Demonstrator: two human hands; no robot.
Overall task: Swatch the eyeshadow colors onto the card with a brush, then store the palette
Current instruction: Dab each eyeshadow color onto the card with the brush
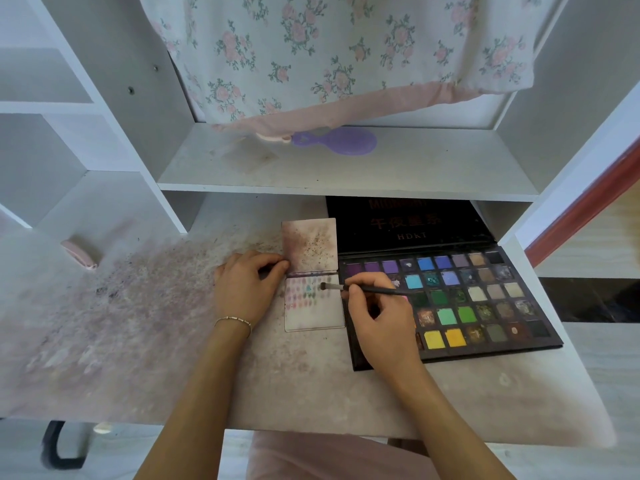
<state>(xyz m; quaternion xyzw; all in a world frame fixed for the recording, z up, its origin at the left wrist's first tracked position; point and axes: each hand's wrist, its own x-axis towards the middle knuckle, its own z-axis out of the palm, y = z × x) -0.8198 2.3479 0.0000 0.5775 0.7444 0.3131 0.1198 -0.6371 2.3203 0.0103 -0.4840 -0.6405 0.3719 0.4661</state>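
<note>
One large black eyeshadow palette [485, 299] open on the stained white desk [138, 341], lid tilted back under the shelf, with gold lettering on it. Many square pans inside in rows – purples and blues along the top, greens in the middle, two yellows at the near edge; exact count unclear, since the hand covers part of the left columns.

One small white folded card [313, 317] just left of the palette and touching its edge, opened flat: upper leaf dusted with reddish-brown powder, lower leaf carrying rows of small pink, teal and grey swatches.

Two bare hands. Left hand [242, 289] on the desk at the card's left edge, fingers curled, fingertips pressing at the fold; one thin beaded bracelet [232, 322] on that wrist. Right hand [377, 313] pinching one thin black-handled brush [363, 289] between thumb and fingers, over the palette's left side – brush head down at the swatch rows on the lower leaf.

One purple plastic hairbrush [341, 142] on the white shelf [346, 174] above, under a hanging floral cloth with a pink hem [329, 64]. One small pink object [81, 254] far to the left on the desk.
</note>
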